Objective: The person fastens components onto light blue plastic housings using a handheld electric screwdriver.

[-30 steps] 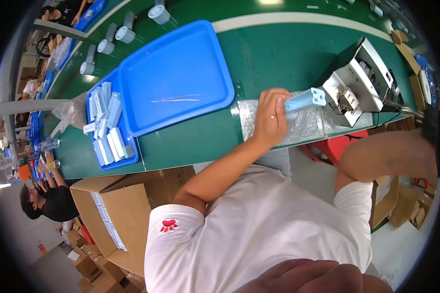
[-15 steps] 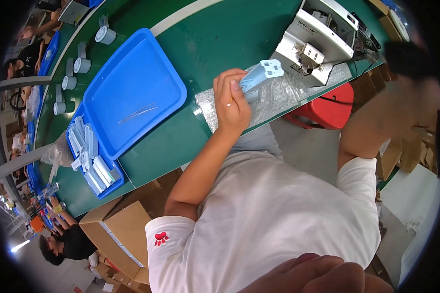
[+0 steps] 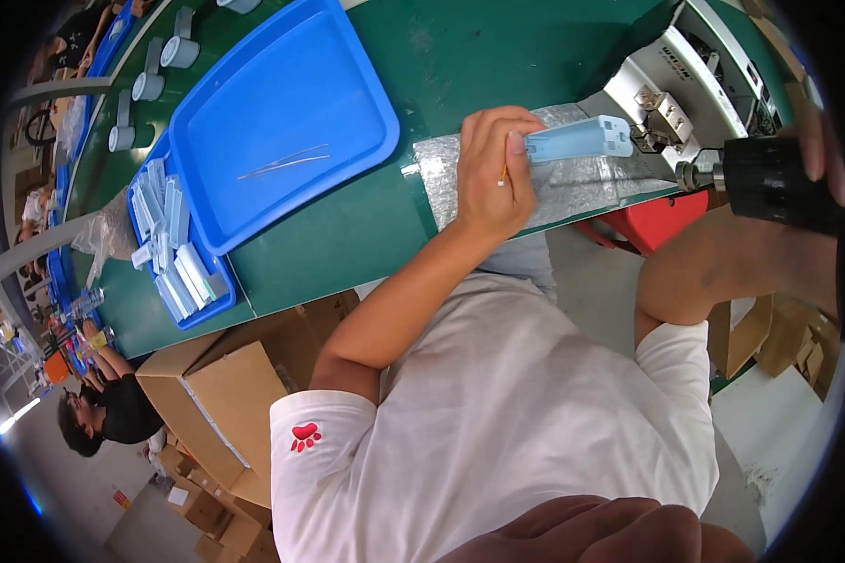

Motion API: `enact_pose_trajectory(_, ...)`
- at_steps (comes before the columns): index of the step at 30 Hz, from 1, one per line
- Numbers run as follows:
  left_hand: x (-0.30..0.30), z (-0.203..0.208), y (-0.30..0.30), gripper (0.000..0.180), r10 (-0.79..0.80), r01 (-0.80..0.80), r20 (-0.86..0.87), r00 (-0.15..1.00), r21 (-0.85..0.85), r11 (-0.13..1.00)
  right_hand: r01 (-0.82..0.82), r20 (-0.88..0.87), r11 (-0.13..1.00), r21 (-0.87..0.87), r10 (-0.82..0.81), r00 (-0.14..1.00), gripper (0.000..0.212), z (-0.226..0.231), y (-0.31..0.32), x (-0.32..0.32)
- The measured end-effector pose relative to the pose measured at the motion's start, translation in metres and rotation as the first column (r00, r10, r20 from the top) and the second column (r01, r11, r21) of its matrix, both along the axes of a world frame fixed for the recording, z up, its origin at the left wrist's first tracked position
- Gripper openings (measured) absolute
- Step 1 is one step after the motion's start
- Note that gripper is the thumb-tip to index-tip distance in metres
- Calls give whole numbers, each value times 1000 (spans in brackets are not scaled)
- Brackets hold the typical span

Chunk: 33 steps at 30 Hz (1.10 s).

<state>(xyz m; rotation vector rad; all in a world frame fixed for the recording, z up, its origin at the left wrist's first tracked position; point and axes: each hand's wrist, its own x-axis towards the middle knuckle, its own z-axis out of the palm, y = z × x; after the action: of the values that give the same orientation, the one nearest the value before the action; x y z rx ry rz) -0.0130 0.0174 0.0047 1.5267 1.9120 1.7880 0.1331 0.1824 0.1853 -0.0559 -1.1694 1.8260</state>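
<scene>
My left hand (image 3: 498, 178) is closed round a light blue plastic part (image 3: 582, 141), long and hollow-looking, held above a sheet of bubble wrap (image 3: 563, 197). Its squared end with small holes points right. Against the fingers shows something small, yellow and white, too small to name. At the right edge my right hand (image 3: 821, 159) is partly cut off, its fingers round a black power screwdriver (image 3: 779, 178). The tool's metal tip points left, toward the blue part but apart from it. Just beyond stands a silver-grey machine (image 3: 667, 70) with a metal block in its open front.
A large blue tray (image 3: 272, 103) holds thin metal strips (image 3: 286, 161). A smaller blue tray (image 3: 218, 310) contains several pale blue and white parts. Round cups with handles (image 3: 178, 52) line the far left. A red stool (image 3: 662, 225) and cardboard boxes (image 3: 216, 403) stand below the green table (image 3: 300, 267).
My left hand has shifted right with the blue part, which now lies nearly level. My right hand has brought the screwdriver down beside the machine. The whole view has shifted too.
</scene>
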Motion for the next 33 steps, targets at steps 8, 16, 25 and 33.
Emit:
enact_pose_trajectory(8,2,4,0,28,-24,24,26,999,-3,1000,-65,-24,982,175,70,997,65,-1,-22,-45)
enact_pose_trajectory(16,-4,2,0,25,-33,33,26,999,15,999,-101,-47,928,358,126,991,72,-1,-39,-52)
enact_pose_trajectory(25,6,1,1,19,-9,8,21,1000,49,999,-30,-238,970,240,89,967,78,-34,-9,-6)
enact_pose_trajectory(33,0,3,-2,27,36,-36,19,999,16,999,588,174,776,229,-627,760,78,1,6,67)
